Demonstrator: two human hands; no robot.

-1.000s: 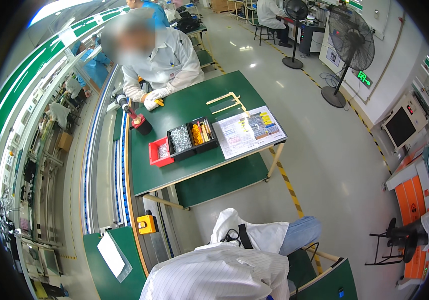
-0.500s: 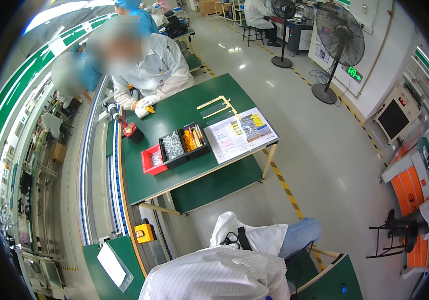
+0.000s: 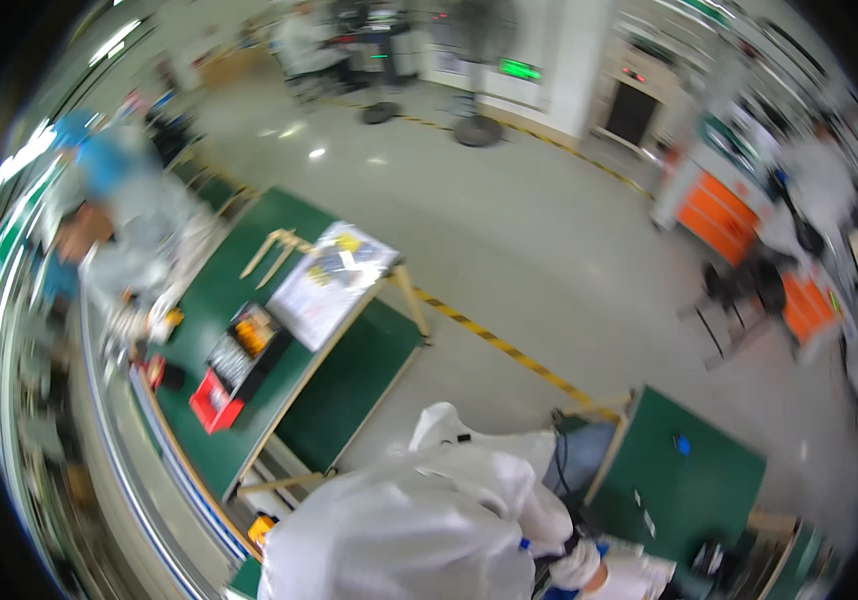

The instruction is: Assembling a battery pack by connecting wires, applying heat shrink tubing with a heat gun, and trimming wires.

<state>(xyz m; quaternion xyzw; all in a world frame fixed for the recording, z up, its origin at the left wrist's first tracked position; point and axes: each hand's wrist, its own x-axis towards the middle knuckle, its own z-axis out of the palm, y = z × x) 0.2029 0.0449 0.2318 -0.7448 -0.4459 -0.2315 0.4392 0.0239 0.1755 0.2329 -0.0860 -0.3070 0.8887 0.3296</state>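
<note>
My right hand [image 3: 594, 578] shows only in part at the lower edge, below a white sleeve cuff [image 3: 575, 562]. Its fingers are blurred and cut off, so their grip cannot be made out. White material [image 3: 641, 578] lies beside it, its kind unclear. Nearest is a green table [image 3: 714, 460] on the right. On that table are a small blue object [image 3: 683, 445], a thin white strip [image 3: 649, 523] and a blurred black item [image 3: 709, 556]. My left hand is out of view; my white coat [image 3: 399, 530] fills the lower middle.
Another green table [image 3: 284, 210] at left bears a red bin [image 3: 214, 402], black bins [image 3: 249, 350], a printed sheet [image 3: 301, 305] and a cream frame [image 3: 274, 245]. A co-worker's gloved hand [image 3: 163, 318] is beside it. A stool [image 3: 714, 325] stands at right.
The view has swung right and blurred. The bin table has shifted left in view, the right-hand table shows more fully, and part of my right hand has come in at the lower edge.
</note>
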